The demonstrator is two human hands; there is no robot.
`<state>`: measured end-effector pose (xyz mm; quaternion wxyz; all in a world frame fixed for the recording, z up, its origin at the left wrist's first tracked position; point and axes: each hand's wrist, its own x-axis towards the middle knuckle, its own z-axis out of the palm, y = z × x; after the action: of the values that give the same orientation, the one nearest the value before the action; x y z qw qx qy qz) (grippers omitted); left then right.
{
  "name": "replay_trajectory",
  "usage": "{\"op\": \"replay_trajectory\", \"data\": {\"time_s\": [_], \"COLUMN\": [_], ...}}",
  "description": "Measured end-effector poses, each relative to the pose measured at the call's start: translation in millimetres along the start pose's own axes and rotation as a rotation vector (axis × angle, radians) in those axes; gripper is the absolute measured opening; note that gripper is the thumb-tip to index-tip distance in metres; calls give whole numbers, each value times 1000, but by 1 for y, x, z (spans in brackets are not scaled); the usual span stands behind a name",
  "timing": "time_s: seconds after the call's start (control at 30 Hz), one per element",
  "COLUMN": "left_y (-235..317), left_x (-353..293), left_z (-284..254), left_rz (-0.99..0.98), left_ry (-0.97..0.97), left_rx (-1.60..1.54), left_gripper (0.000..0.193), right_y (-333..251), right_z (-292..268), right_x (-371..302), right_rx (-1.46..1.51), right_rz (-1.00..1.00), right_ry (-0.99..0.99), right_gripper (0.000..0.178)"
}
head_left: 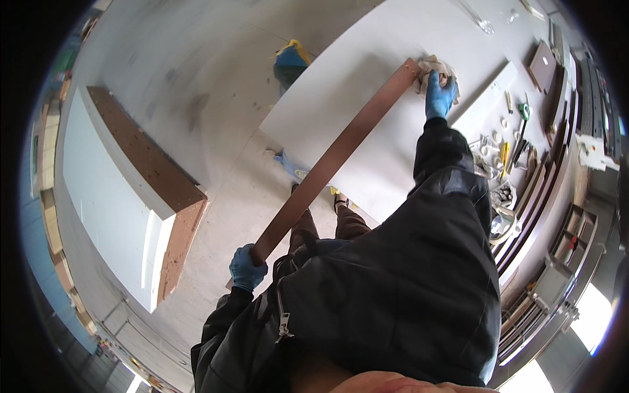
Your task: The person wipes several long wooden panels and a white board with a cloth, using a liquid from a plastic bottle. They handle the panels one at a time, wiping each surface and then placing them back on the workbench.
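Note:
A long, flat brown board (337, 160) slants from my body up to the right, its far end over a white tabletop (367, 85). At its near end my left hand (248, 268), in a blue glove, is closed around the board. My right hand (441, 97), gloved in blue too, grips a crumpled beige rag (434, 67) right beside the board's far end. Whether the rag touches the board's end I cannot tell. Part of the rag is hidden under my right fingers.
Right of my arm lie a white strip (485, 98), a green tape measure (523, 111), a yellow-handled tool (504, 154) and brown boards (544, 190). A large white panel block with brown sides (111, 196) stands at left. A blue and yellow bag (290, 59) is on the floor.

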<state>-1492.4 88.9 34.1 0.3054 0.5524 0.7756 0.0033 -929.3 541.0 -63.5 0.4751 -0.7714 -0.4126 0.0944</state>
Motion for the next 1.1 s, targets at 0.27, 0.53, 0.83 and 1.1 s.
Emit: {"op": "replay_trajectory", "data": {"time_s": [0.27, 0.53, 0.83, 1.1], "left_y": [-45, -191, -454, -577], "left_x": [-33, -59, -77, -1], "left_z": [-28, -105, -196, -171], "left_rz": [91, 145, -261, -833], "left_ry": [259, 229, 215, 1203], "left_rx": [-92, -208, -49, -2], "left_gripper": [51, 45, 45, 81], "right_y": [-172, -325, -418, -462], "right_z": [-3, 81, 203, 327], "right_x": [-142, -257, -499, -679], "right_rx": [-287, -42, -503, -398], "right_rz": [-1120, -1616, -1388, -1264], "right_ry": [-124, -527, -1476, -1761], "right_gripper": [88, 61, 47, 56]}}
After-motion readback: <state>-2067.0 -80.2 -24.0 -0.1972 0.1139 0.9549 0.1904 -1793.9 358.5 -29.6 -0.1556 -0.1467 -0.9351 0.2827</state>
